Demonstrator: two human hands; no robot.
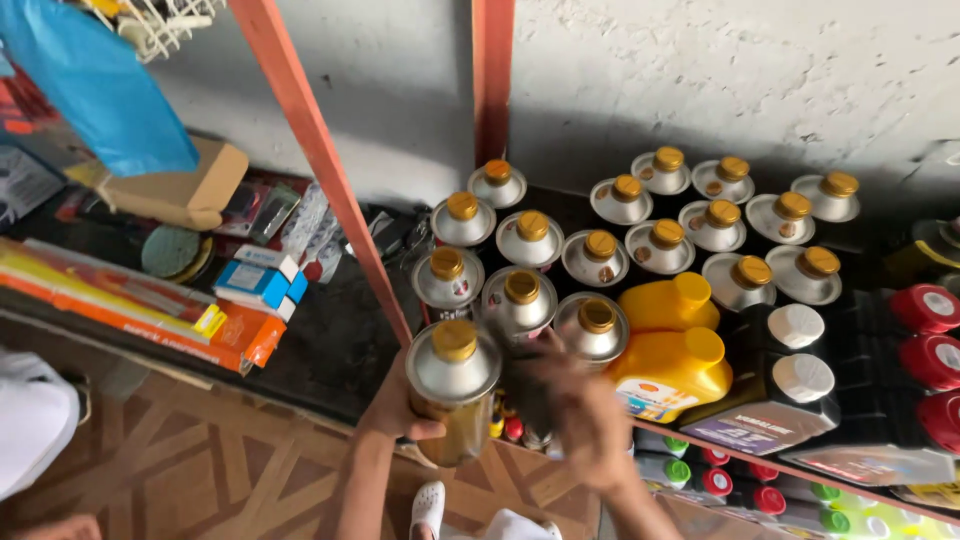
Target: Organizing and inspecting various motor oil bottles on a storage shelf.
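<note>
My left hand (392, 405) grips a silver metal can with a gold screw cap (452, 385), lifted in front of the shelf's edge. My right hand (575, 405) is blurred by motion just right of that can, close to the front row of cans; I cannot tell whether it holds anything. Several matching silver cans with gold caps (597, 255) stand in rows on the dark shelf (340, 340) behind. Two yellow plastic bottles (668, 368) stand to the right of my right hand.
Black bottles with white caps (800, 375) and red-capped containers (930, 340) fill the shelf's right end. An orange metal upright (330, 170) divides the shelf. Left of it lie a blue-and-white box (262, 280), orange flat packs (150, 310) and a cardboard box (185, 190). Patterned floor lies below.
</note>
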